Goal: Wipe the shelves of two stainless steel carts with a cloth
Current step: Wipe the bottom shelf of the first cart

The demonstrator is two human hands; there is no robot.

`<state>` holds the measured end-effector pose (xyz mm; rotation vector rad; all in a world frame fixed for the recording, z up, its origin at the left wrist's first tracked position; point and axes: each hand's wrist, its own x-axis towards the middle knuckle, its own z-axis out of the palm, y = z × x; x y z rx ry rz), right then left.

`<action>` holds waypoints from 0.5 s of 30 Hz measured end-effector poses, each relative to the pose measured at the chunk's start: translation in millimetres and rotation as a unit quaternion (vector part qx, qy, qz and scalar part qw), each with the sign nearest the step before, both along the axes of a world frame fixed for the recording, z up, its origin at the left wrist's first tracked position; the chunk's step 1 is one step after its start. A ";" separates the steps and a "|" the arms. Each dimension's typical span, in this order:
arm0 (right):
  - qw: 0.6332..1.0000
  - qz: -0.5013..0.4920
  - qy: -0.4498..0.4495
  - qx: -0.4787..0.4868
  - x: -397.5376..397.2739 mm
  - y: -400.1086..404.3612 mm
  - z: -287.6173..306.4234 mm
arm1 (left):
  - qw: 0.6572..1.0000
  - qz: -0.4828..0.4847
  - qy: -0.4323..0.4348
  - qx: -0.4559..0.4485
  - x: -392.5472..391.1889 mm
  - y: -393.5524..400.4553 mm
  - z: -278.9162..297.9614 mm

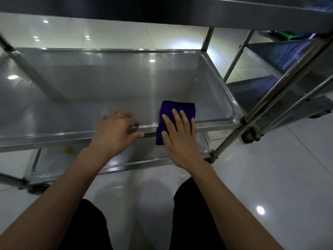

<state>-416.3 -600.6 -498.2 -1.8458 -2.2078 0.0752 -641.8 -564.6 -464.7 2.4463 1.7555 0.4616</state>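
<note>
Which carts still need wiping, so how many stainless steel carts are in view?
2. The near cart is directly in front, with the purple cloth draped over its middle shelf's front rim. The second cart stands at right, partly cut off. Others may be out of frame.

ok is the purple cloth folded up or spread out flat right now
Folded. The purple cloth shows as a compact rectangle with a thick doubled edge, draped over the shelf rim under the flat right hand.

A folded purple cloth (177,112) is draped over the front rim of the shiny middle shelf (108,91) of the near steel cart. A second steel cart (292,56) is seen close by at the right, perhaps touching.
</note>
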 end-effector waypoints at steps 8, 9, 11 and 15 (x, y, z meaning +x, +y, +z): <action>0.998 0.034 0.044 0.009 6.3 26.6 -5.6 | 0.999 0.023 0.009 0.033 6.5 10.2 -10.3; 0.998 0.040 0.039 0.003 12.5 34.0 -5.5 | 0.999 0.026 0.006 0.032 11.7 14.6 -9.4; 0.999 0.043 0.021 -0.001 24.4 49.2 -5.4 | 0.999 0.033 -0.002 0.022 24.6 24.4 -7.4; 0.999 0.026 0.009 0.029 41.7 71.6 -8.6 | 0.999 0.049 -0.013 0.012 51.1 41.6 -6.9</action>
